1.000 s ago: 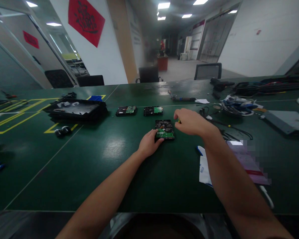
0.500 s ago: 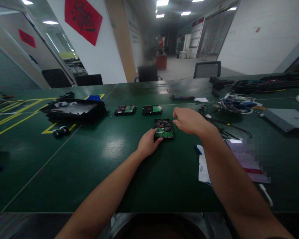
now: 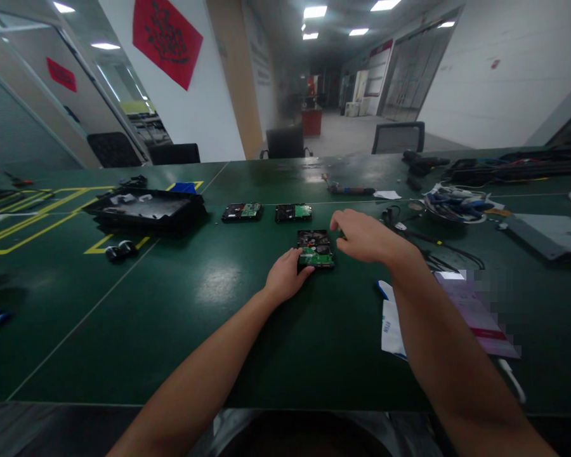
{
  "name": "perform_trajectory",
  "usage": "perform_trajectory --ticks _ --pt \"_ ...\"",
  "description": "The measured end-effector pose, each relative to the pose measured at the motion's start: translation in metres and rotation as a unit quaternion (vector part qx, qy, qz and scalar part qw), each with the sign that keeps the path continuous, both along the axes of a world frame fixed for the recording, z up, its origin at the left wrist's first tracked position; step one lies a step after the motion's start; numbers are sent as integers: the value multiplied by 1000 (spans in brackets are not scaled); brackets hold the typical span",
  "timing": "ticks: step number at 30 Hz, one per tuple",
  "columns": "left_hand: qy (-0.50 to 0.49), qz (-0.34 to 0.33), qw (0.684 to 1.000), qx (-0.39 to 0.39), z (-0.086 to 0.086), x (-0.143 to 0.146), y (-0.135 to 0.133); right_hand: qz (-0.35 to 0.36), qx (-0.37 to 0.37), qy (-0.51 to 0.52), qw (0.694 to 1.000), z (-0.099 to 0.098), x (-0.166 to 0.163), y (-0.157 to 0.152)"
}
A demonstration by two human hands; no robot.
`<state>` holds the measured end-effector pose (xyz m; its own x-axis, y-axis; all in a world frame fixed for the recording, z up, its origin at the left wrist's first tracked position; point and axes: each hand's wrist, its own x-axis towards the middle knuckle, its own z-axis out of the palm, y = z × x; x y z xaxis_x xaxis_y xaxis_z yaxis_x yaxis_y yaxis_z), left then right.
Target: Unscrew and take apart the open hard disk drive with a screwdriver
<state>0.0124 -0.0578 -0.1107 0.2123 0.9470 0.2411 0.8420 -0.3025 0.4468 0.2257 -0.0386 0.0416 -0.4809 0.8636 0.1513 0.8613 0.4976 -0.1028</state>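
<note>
A hard drive (image 3: pixel 315 247) lies circuit board up on the green table (image 3: pixel 185 311), in the middle of the head view. My left hand (image 3: pixel 285 277) grips its near left corner, thumb against the front edge. My right hand (image 3: pixel 366 236) hovers at the drive's right edge. Its fingers are curled in a pinch around something small and dark that I cannot make out. Two more drives (image 3: pixel 242 212) (image 3: pixel 292 212) lie side by side just beyond.
A black tray (image 3: pixel 145 209) sits at the left, with a small black part (image 3: pixel 118 251) in front of it. Papers (image 3: pixel 461 311) lie under my right forearm. A cable bundle (image 3: pixel 454 204), a grey flat case (image 3: pixel 547 233) and a hand tool (image 3: pixel 349 190) are on the right and at the back.
My right hand has dipped slightly toward the drive's right edge. My left hand stays on the drive's corner. The camera has shifted a little.
</note>
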Motion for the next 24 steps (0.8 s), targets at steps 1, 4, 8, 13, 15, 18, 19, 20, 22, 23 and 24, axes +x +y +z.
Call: perform_trajectory --ticks 1,4,8,13,15,18,19,20,22,23,24 --pt "10 0 1000 -2 0 0 0 6 -3 3 1000 1 0 0" --pt "42 -1 999 -8 1 2 -2 -5 -10 5 1000 4 1 -1" --pt "73 10 997 -8 6 5 -8 -20 -18 4 1000 8 0 -3" --pt "132 38 990 -10 19 20 -25 -13 -18 -18 1000 9 2 -3" --pt "152 54 987 -20 23 26 -32 -11 -19 -17 1000 8 4 -1" --pt "151 51 987 -25 27 26 -35 -11 -20 -6 1000 6 8 2" --pt "148 43 988 -22 28 22 -34 -9 -21 -3 1000 6 9 2" --pt "145 38 989 -19 29 17 -32 -6 -22 -2 1000 6 10 3" --pt "135 35 990 -11 31 3 -25 -4 -31 -5 1000 7 9 2" --pt "130 22 991 -7 33 -6 -20 -4 -35 -7 999 8 8 1" --pt "128 -3 992 1 34 -15 -14 -3 -38 -10 999 9 7 0"
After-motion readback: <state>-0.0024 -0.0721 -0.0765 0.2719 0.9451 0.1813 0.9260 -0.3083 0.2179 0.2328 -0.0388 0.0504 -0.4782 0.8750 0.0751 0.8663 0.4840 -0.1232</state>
